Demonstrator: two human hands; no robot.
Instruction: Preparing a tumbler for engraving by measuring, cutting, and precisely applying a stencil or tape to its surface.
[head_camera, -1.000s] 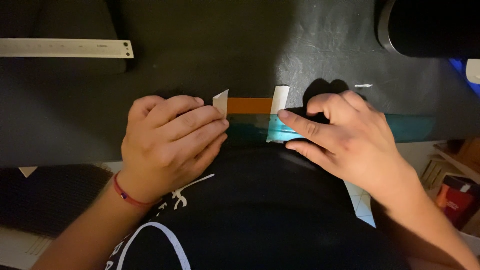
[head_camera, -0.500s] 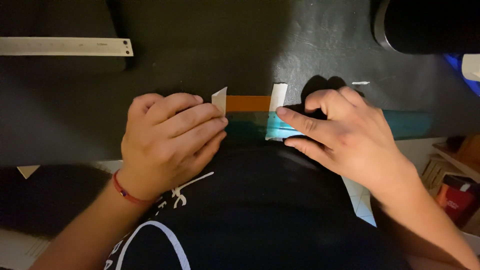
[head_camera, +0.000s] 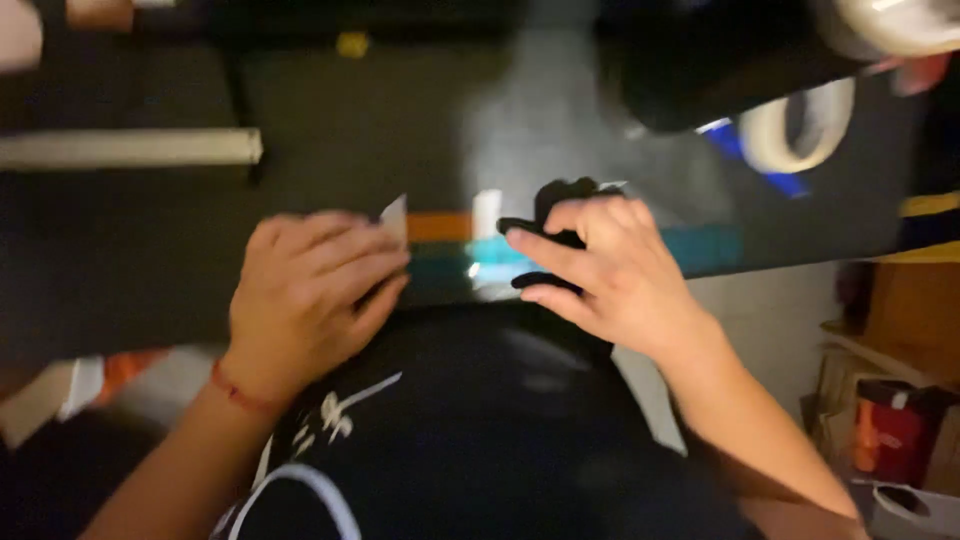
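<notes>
Both hands press a paper strip flat at the surface's near edge, left hand (head_camera: 305, 295) curled over its white end at 9 o'clock, right hand (head_camera: 610, 275) spread at 3 o'clock, the orange-teal strip (head_camera: 440, 228) between them, holding nothing.

The tabletop (head_camera: 330, 100) is dark and matt, with one patch that shines dully under the light. The orange strip (head_camera: 438, 226) and the teal strip (head_camera: 705, 246) on it look like smooth tape, though blur makes that uncertain. The white tab (head_camera: 486, 213) looks like paper. The ruler (head_camera: 125, 147) seems pale brushed metal. The tape roll (head_camera: 800, 128) is off-white and slightly glossy.
</notes>
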